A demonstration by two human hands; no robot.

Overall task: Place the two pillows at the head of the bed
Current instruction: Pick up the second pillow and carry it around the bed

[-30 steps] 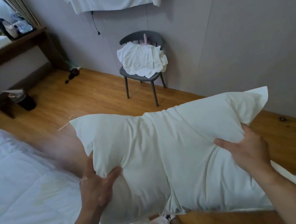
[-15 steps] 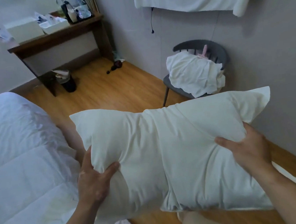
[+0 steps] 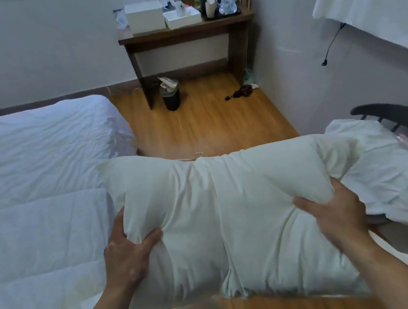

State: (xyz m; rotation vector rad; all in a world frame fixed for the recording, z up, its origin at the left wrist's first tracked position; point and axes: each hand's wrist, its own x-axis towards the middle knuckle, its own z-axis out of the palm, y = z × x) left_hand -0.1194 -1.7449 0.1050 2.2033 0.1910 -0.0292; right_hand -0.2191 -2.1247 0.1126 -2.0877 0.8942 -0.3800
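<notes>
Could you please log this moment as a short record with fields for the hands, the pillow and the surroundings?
left hand: grip closed on the pillow's left part
right hand: grip closed on the pillow's right part
pillow: white, held up off the bed, long side across the view
bed: to the person's left, white duvet
second pillow: cannot tell
chair: dark, at right, white linen heaped on it
desk: wooden, against the far wall, small bin under it
floor: wood
</notes>
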